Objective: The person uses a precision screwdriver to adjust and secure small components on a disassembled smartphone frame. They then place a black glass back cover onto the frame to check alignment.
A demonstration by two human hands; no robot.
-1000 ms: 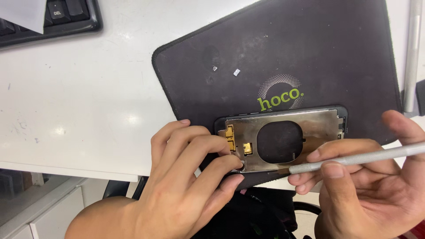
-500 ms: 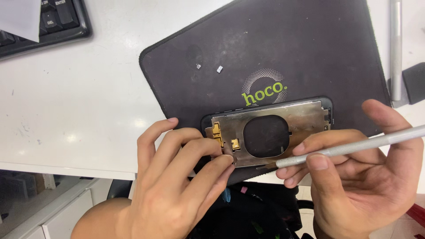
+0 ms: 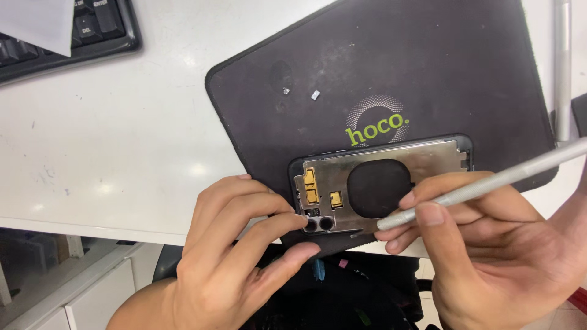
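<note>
Left hand [image 3: 235, 263] is curled in from below, fingers bent around the near left corner of the opened phone housing [image 3: 379, 186], fingertips pressing right beside the two round camera openings and pinning it in place. The housing lies face-open at the near edge of the black work mat [image 3: 379, 85], partly overhanging the front of the white table [image 3: 110, 153], its metal plate showing a dark rounded pad in the middle and small gold contacts at the left. Right hand [image 3: 489, 250] is closed in a pen grip on a slim silver tool [image 3: 489, 182], thumb and forefinger clamped near the tip, and that tip sits at the housing's lower edge, just right of the camera openings. Two tiny loose parts [image 3: 301, 93] rest on the mat farther back, well apart from the phone. A black keyboard [image 3: 79, 30] sits at the far left corner of the table.
</note>
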